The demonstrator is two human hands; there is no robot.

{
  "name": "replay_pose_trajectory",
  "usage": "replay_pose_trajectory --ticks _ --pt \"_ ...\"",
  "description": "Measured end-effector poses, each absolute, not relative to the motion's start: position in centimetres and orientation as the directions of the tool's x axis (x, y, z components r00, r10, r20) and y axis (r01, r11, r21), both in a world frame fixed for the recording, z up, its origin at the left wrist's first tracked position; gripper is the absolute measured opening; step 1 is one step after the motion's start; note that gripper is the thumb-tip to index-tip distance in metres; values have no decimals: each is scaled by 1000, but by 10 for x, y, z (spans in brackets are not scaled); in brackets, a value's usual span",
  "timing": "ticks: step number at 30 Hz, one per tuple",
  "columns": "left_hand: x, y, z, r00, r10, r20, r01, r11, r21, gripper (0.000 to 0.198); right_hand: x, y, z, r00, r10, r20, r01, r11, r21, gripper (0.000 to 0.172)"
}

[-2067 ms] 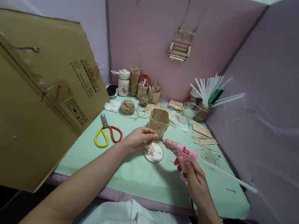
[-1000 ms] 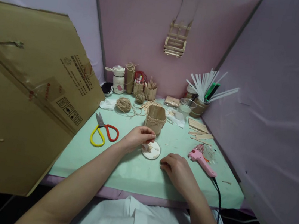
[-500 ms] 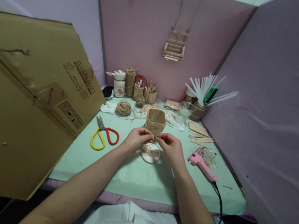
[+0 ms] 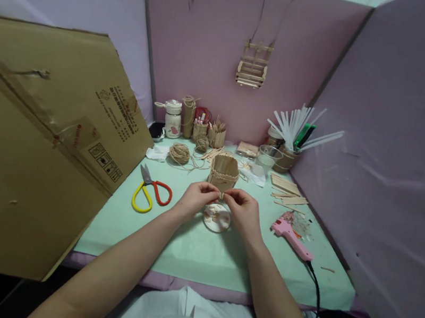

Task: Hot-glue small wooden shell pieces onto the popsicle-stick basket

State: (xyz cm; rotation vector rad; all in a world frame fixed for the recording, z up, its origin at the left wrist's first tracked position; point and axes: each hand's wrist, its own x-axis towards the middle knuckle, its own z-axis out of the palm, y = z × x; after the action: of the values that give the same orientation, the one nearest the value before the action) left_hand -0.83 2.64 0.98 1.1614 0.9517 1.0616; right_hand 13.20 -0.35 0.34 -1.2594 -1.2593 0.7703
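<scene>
My left hand (image 4: 199,197) and my right hand (image 4: 243,207) meet above a small round white dish (image 4: 215,224), fingertips pinched close together. Something small and pale shows between the fingertips, too small to name. Pale bits lie in the dish. Just behind my fingers stands a box made of wooden sticks (image 4: 224,169), with a braided band round its rim. Scissors (image 4: 148,187) with one yellow and one red handle lie open to the left of my left hand.
A pink glue gun (image 4: 292,238) with a black cord lies at the right, near wooden sticks (image 4: 285,185). Twine balls (image 4: 179,154), a bottle (image 4: 172,120) and a cup (image 4: 269,158) stand behind. Cardboard (image 4: 36,152) leans in at the left.
The fingertips of my two hands have come slightly closer together. The whole view has shifted a little, so the things on the table appear farther right.
</scene>
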Motion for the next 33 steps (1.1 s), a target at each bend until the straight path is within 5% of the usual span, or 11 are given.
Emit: replay_pose_trajectory --ticks 33 --pt "-7 25 11 224 974 -28 -28 36 999 13 130 -6 2 209 947 243 226 195 -954 15"
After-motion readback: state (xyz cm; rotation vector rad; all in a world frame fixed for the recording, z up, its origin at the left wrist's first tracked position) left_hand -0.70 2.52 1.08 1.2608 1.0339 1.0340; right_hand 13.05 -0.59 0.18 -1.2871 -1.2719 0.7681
